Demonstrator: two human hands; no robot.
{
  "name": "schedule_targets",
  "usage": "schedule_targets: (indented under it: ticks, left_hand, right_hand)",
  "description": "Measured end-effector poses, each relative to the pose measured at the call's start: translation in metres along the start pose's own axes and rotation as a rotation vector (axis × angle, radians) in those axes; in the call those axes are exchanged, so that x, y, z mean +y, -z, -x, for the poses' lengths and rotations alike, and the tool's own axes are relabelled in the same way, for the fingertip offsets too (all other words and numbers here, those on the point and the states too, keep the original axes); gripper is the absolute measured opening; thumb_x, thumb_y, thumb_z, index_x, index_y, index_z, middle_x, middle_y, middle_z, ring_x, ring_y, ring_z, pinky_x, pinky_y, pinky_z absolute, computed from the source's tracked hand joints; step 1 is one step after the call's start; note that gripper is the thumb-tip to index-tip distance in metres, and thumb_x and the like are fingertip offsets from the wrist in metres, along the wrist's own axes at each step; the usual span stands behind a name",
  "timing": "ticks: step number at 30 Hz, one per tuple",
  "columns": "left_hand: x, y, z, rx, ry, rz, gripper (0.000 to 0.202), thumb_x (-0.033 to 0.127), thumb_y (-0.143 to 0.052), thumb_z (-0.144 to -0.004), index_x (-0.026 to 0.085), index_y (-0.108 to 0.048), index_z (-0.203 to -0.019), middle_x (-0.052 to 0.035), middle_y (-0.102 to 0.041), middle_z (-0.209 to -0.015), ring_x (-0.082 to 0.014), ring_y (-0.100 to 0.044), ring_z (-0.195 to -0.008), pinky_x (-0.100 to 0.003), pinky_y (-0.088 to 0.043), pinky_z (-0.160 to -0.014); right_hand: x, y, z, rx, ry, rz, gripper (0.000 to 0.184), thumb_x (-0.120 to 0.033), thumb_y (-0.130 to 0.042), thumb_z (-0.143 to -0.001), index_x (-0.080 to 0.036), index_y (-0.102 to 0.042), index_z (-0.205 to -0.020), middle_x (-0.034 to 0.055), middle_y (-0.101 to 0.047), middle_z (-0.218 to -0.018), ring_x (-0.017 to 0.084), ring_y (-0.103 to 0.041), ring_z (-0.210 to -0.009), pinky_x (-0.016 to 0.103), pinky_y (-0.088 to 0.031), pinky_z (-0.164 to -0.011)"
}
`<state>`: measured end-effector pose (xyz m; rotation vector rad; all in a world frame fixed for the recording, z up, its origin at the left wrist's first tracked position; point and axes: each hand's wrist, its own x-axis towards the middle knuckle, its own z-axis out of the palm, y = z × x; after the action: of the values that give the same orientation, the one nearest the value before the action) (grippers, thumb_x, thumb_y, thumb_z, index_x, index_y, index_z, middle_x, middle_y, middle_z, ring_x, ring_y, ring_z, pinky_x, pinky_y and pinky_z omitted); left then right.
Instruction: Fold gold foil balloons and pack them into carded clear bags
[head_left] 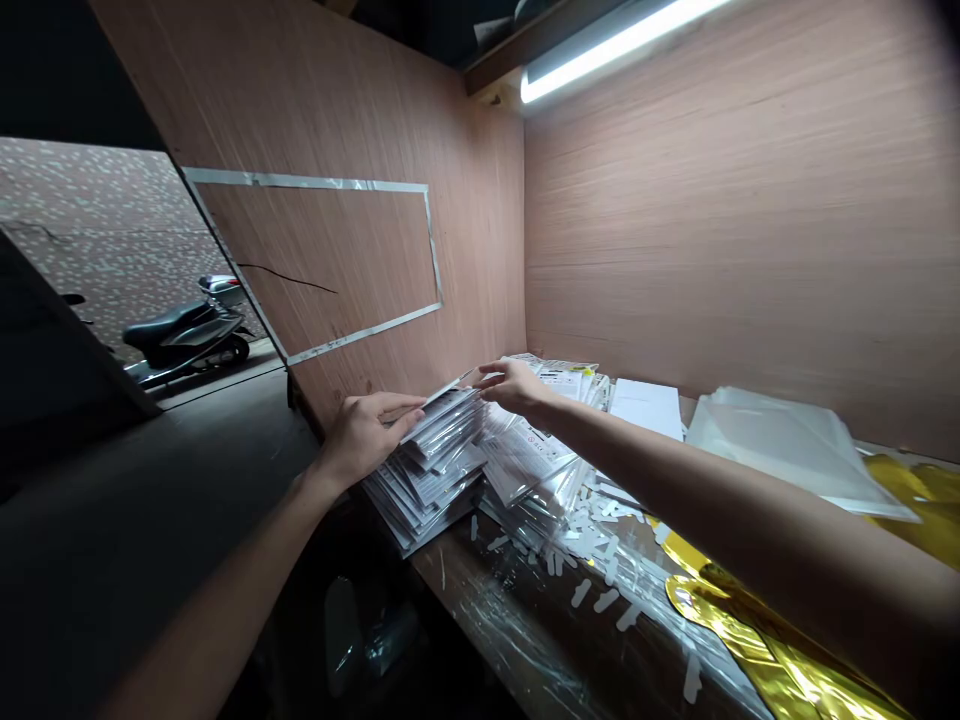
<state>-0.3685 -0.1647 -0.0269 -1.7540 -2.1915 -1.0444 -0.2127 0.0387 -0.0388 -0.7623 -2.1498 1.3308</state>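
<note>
At the table's left corner rises a tall stack of flat clear plastic packets with printed white sheets (439, 465). My left hand (367, 432) is at the near left side of its top, thumb and fingers closed on the edge of the uppermost packet (444, 392). At the far right end of that same packet, my right hand (511, 386) has bent fingers closed on its edge. Right beside this stack lies a second, looser pile of similar packets (529, 460), partly under my right forearm.
Small white plastic tabs (606, 600) lie scattered over the dark table (480, 600). Gold foil pieces (742, 630) lie at the right. Behind are a white card stack (646, 405) and clear bags (772, 440). Wooden panels (720, 220) enclose the back and left; a scooter (187, 330) stands outside.
</note>
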Motion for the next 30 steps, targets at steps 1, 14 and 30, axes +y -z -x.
schedule_targets:
  ticks: [1, 14, 30]
  left_hand:
    - [-0.001, -0.001, 0.002, -0.013, -0.019, 0.019, 0.034, 0.046, -0.065, -0.093, 0.024, -0.08, -0.113, -0.0022, -0.08, -0.115, -0.0233, -0.074, -0.107, -0.033, -0.058, -0.097]
    - [-0.036, 0.015, 0.001, -0.306, -0.147, 0.088, 0.05, 0.041, -0.082, -0.073, 0.027, -0.078, -0.12, -0.0045, -0.071, -0.135, -0.0291, -0.063, -0.13, -0.044, -0.047, -0.116]
    - [-0.052, 0.005, -0.003, -0.151, -0.164, 0.119, 0.045, 0.048, -0.072, -0.088, 0.021, -0.075, -0.124, -0.0061, -0.075, -0.126, -0.0254, -0.075, -0.108, -0.035, -0.061, -0.096]
  right_hand:
    - [-0.002, -0.001, 0.0, 0.0, 0.002, -0.041, 0.062, 0.002, -0.071, -0.085, -0.007, -0.055, -0.144, 0.0143, -0.077, -0.114, 0.019, -0.075, -0.1, 0.025, -0.059, -0.084]
    - [0.007, -0.016, -0.009, 0.057, -0.029, -0.009, 0.037, -0.013, -0.074, -0.09, -0.014, -0.065, -0.127, 0.0075, -0.073, -0.111, 0.022, -0.071, -0.1, 0.043, -0.058, -0.093]
    - [0.019, -0.017, -0.031, 0.091, -0.051, -0.127, 0.029, -0.029, -0.067, -0.099, -0.015, -0.064, -0.125, 0.0085, -0.067, -0.119, 0.022, -0.069, -0.101, 0.041, -0.061, -0.087]
